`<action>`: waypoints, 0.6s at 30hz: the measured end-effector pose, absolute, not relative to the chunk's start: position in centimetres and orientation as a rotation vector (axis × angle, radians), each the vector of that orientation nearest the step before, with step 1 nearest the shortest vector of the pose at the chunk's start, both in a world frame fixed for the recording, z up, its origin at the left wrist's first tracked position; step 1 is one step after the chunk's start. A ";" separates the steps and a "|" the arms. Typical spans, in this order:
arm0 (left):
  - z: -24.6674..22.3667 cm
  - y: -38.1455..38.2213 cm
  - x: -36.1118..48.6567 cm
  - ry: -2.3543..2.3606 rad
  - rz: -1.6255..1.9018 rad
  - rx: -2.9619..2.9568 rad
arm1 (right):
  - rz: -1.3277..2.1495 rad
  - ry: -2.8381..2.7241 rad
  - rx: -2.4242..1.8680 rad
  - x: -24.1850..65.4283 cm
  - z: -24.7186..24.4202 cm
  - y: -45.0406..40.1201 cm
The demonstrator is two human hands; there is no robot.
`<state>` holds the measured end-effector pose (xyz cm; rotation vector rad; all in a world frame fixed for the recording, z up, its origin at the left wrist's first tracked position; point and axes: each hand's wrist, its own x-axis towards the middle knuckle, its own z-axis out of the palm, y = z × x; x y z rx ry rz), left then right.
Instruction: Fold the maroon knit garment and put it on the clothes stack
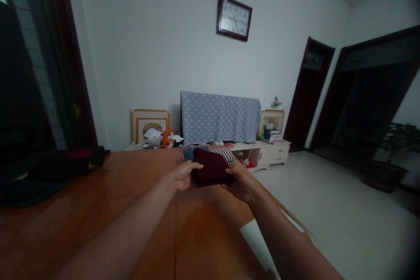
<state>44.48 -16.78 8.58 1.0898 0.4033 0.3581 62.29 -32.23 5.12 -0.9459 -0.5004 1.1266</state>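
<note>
A folded dark maroon garment (211, 167) is held up between my two hands above the wooden table; its exact kind does not show. My left hand (186, 176) grips its left edge, thumb on the near face and fingers behind. At the right edge, my right hand (241, 183) pinches it in the same way. Just behind it lie a black-and-white striped cloth (226, 155) and a blue denim-like cloth (188, 154), both partly hidden by the maroon one.
The brown table (147, 227) fills the foreground. Dark clothes (65, 166) lie at its left. A white paper (257, 243) is by its right edge. Beyond stands a low white cabinet (275, 153) bearing a cloth-covered panel (219, 118), and a potted plant (387, 170) stands far right.
</note>
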 end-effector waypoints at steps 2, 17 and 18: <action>8.8 -15.7 46.9 0.423 0.352 1.086 | 1.083 -0.538 -0.943 64.3 5.3 -31.4; 10.9 -8.2 61.3 0.637 0.534 1.599 | 0.703 -0.640 -1.346 78.5 5.2 -22.3; 10.8 -7.7 61.9 0.651 0.562 1.641 | 0.675 -0.645 -1.374 79.1 4.9 -21.8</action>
